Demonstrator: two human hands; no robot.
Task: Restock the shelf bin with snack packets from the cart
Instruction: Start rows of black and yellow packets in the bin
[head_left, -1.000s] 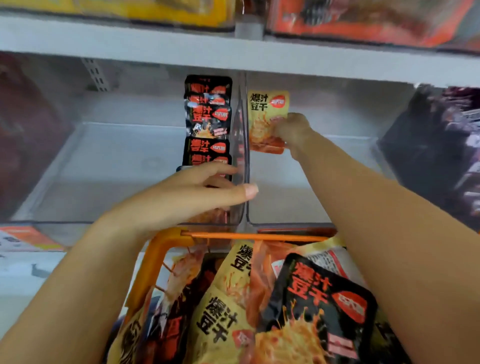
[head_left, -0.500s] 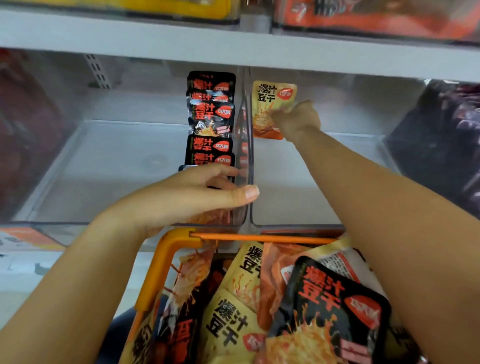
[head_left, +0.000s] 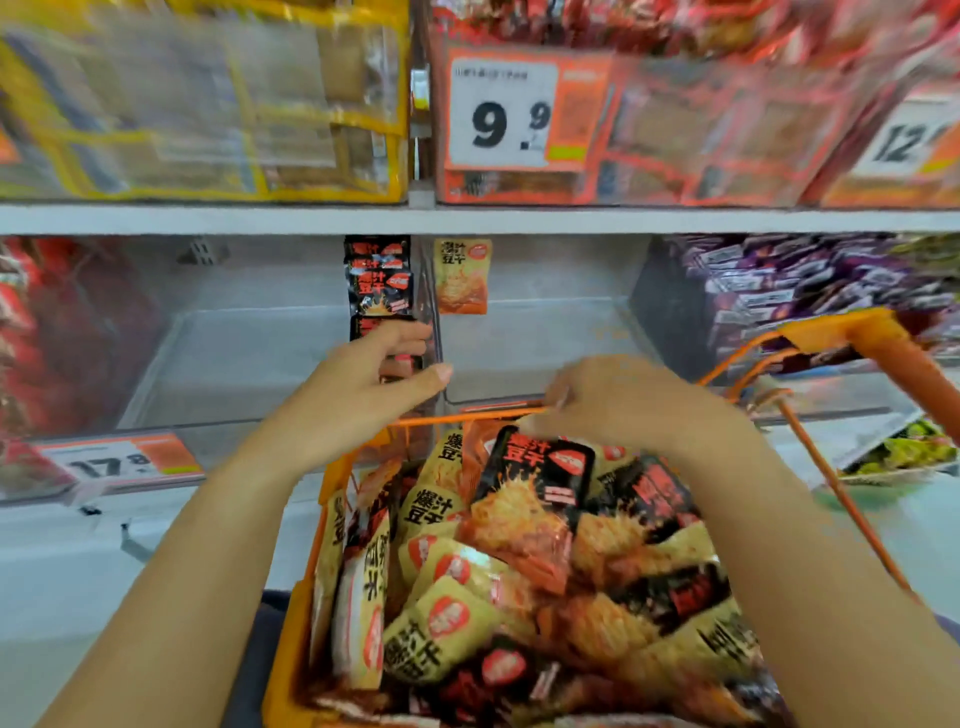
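My left hand (head_left: 363, 384) reaches into the left clear bin (head_left: 234, 364), fingers and thumb round the front of a row of black snack packets (head_left: 382, 280) by the divider. A single yellow packet (head_left: 461, 275) stands at the back of the right clear bin (head_left: 545, 338). My right hand (head_left: 623, 405) is blurred over the orange cart (head_left: 857, 332). Its fingertips are at the top edge of a black packet (head_left: 540, 467) lying on the heap of yellow and black packets. The blur hides whether it grips.
Bins of purple packets (head_left: 779, 291) stand to the right and red packets (head_left: 52, 338) to the left. The upper shelf carries full bins and a 9.9 price tag (head_left: 501, 114). A 17.8 tag (head_left: 114, 462) sits on the lower shelf edge.
My right hand let go of the yellow packet at the back of the right bin and drew back to the cart. The view tilted up. The left hand stayed put.
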